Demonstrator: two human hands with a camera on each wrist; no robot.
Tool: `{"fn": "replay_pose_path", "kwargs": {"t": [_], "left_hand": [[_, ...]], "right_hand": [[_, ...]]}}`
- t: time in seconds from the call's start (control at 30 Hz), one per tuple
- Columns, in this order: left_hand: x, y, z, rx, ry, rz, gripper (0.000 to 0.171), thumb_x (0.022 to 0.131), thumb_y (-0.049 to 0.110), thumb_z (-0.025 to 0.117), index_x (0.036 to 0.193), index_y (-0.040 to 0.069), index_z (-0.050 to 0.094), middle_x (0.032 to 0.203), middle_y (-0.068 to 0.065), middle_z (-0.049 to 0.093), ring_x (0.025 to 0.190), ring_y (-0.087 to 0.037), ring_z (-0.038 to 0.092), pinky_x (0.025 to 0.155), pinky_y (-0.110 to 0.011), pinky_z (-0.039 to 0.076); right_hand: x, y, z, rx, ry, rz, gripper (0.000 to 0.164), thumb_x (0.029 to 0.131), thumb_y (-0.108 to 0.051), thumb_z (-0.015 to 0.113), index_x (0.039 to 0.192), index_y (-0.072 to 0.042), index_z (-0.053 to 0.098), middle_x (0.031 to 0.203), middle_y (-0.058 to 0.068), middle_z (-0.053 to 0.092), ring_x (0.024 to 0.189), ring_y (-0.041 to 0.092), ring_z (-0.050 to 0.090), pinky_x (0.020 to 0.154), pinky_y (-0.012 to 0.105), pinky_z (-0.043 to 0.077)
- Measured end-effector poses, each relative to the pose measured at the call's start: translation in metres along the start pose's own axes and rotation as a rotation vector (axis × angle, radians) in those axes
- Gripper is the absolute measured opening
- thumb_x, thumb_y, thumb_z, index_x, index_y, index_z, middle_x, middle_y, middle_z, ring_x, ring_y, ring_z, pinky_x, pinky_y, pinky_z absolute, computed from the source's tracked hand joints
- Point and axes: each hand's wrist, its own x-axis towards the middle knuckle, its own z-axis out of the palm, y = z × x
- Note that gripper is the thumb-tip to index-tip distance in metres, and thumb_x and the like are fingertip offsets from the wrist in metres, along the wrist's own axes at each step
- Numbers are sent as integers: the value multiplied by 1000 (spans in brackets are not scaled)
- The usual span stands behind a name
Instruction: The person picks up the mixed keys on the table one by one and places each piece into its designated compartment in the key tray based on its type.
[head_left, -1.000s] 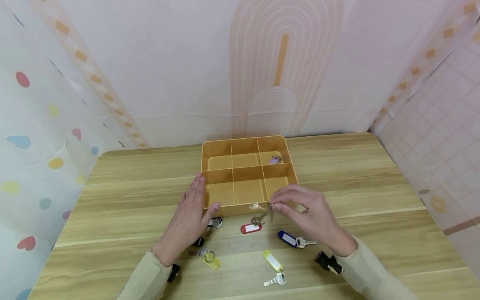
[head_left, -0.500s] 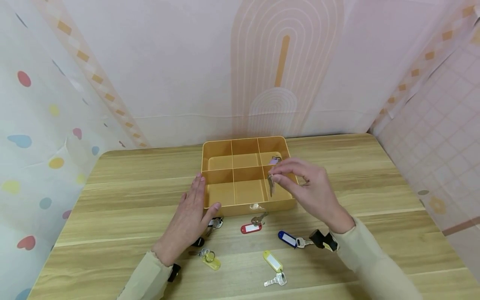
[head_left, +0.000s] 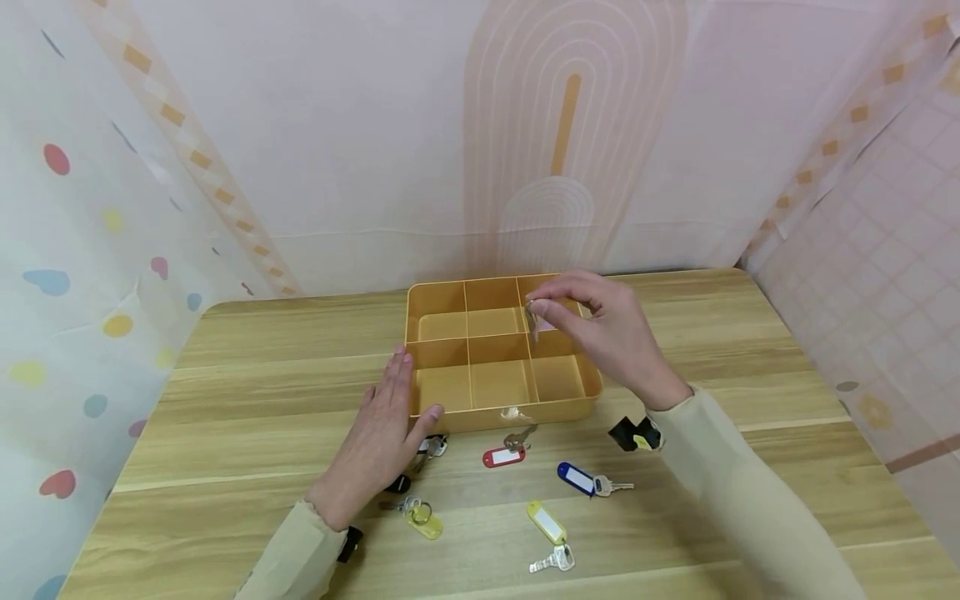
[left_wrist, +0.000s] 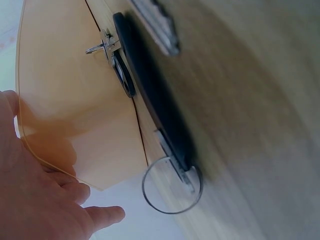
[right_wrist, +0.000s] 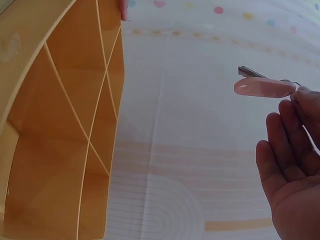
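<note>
My right hand (head_left: 600, 321) is over the back right compartment of an orange divided organizer box (head_left: 480, 418). Between thumb and index finger it pinches the ring of a key (head_left: 534, 323); in the right wrist view a pale pink key tag (right_wrist: 264, 88) dangles beside the key, above the rim. Part of a lilac tag (head_left: 546, 327) shows inside that compartment beneath the hand. My left hand (head_left: 375, 437) rests against the box's left side, fingers straight. Near its thumb lie a key with a black tag (head_left: 431, 447) and a black piece (head_left: 399, 484), seen closer as a long black holder (left_wrist: 152, 92) with a ring.
In front of the box lie keys with a red tag (head_left: 504, 457), a blue tag (head_left: 576, 477) and a yellow tag (head_left: 546, 522). Another yellow tag (head_left: 426, 523) lies near the left wrist. A patterned cloth wall (head_left: 360, 167) stands behind the wooden table (head_left: 712, 350).
My right hand has lifted the key from in front of the box and carried it back over the right compartments. The left hand has stayed at the box's left side.
</note>
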Motion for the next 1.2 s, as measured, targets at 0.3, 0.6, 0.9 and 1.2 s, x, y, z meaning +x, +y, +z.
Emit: {"fn": "replay_pose_path", "kwargs": {"t": [0.3,0.6,0.9,1.2], "left_hand": [[0,0,1,5,0,3,84,110,47,45,162,-9,10,172,-22,4,157,-38,12,118,-69,22],[1,-1,1,9,-11,-5,84,110,47,44,162,-9,9,172,-22,4,157,-38,12,119,-68,21],[1,-1,2,5,-7,-4,85,110,49,43,162,-9,10,172,-23,5,157,-38,13,118,-69,22],[1,1,2,6,0,9,84,110,46,47,162,-9,10,172,-22,4,157,-37,14,118,-69,23]], "right_hand": [[26,20,4,-73,-87,139,16,100,-20,71,108,-9,80,108,0,76,104,16,68,96,40,55],[52,42,16,-120,-190,228,21,102,-26,70,112,-9,79,112,1,76,106,18,69,96,39,55],[65,64,29,-105,-280,303,19,102,-24,69,112,-11,80,109,4,77,86,17,60,76,32,52],[69,83,40,-231,-437,308,16,102,-19,69,107,-9,81,104,3,78,92,16,68,80,32,57]]}}
